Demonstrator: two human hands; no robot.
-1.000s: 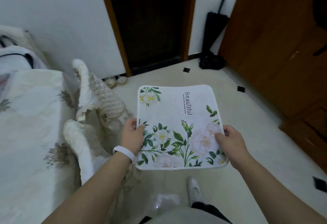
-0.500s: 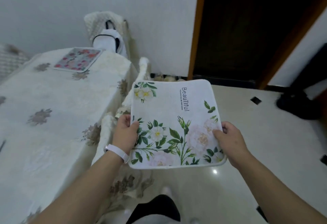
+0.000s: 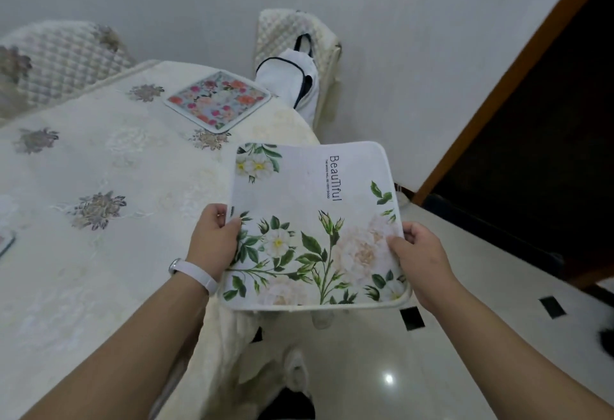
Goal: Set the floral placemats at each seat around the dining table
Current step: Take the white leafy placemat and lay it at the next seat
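- Head view, centre of the frame: a person holds a white placemat [image 3: 312,220] flat in the air, printed with green leaves, cream blossoms and the word "Beautiful".
- The left hand [image 3: 214,242] is closed on the mat's left edge, thumb on top; a white wristband [image 3: 196,275] sits on that wrist.
- The right hand [image 3: 420,258] is closed on the lower right edge, thumb on top as well.
- The mat keeps its square, round-cornered shape with only a slight sag, so it seems light and semi-stiff. Its face looks matte and fabric-like, probably not slippery. Pinching opposite edges, as here, seems a sound hold.
- Left half of the frame: the desk [image 3: 83,253] wears a cream embroidered cloth with grey-brown flower motifs.
- Upper centre: a second mat [image 3: 217,100], in pink and orange flowers, lies flat on the desk near its far corner.
- Behind it stands a quilted chair [image 3: 292,26] with a white bag [image 3: 287,82] on it.
- Lower right: glossy pale floor tiles [image 3: 465,336].
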